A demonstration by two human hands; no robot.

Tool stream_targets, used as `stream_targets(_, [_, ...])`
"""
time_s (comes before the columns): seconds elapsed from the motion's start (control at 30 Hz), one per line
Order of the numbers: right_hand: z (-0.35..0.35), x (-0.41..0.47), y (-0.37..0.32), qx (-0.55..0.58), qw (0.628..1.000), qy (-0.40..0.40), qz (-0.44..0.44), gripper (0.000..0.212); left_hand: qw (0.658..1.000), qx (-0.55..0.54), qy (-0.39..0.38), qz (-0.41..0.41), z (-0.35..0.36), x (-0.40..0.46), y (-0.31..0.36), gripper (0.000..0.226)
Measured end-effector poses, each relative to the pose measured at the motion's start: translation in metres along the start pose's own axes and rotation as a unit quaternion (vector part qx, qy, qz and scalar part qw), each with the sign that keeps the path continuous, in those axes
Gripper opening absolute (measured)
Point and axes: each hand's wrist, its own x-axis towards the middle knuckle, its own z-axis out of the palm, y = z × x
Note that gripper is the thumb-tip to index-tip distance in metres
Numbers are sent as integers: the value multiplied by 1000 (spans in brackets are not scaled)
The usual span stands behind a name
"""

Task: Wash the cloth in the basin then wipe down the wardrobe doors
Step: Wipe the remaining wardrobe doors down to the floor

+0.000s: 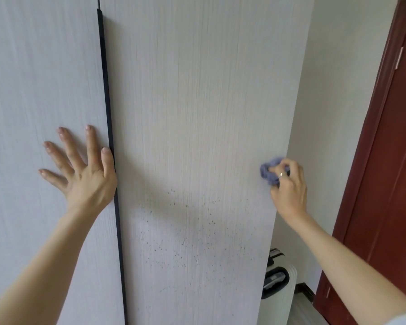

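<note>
From my remote seat, the cloth [268, 171] was blurred and mostly buried under my right hand [288, 184]. The wardrobe doors [197, 113] ran off the frame's top and bottom. The door edge hid half a white suitcase [280, 285].

A room in a home, likely a bedroom; pale wood-grain wardrobe doors [197, 113] fill the view; a dark red wooden room door [384, 184] stands at the right; a white suitcase [279, 285] sits against the plain wall [333, 90].
</note>
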Motion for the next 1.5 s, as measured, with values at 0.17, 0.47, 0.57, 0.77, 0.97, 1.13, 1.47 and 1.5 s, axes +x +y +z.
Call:
stream_targets(0.17, [-8, -12, 13, 2, 996, -83, -31, 43, 1000, 6, -2, 5, 1, -3, -3, 54])
stream_targets(0.47, [1, 12, -6, 73, 994, 43, 70, 37, 1000, 13, -6, -5, 9, -19, -9, 54])
stream_targets(0.57, [14, -73, 6, 54, 996, -35, 54, 39, 1000, 16, -18, -7, 11, -25, -13, 55])
stream_targets(0.77, [7, -75, 6, 48, 992, -105, 46, 44, 1000, 19, -20, -5, 13, -29, -14, 56])
stream_targets(0.97, [3, -23, -16, 35, 994, -32, 100, 47, 999, 27, -29, -6, 18, -33, -23, 56])
stream_targets(1.13, [12, -125, -11, -8, 983, -177, 48, 50, 999, 33, -38, -2, 19, -36, -25, 55])
stream_targets(1.47, [10, -41, -41, 79, 993, -32, 83, 50, 999, 30, -37, -3, 21, -37, -27, 55])
stream_targets(1.5, [14, -50, -42, 80, 994, -32, 71, 52, 999, 31, -37, -3, 21, -37, -28, 55])
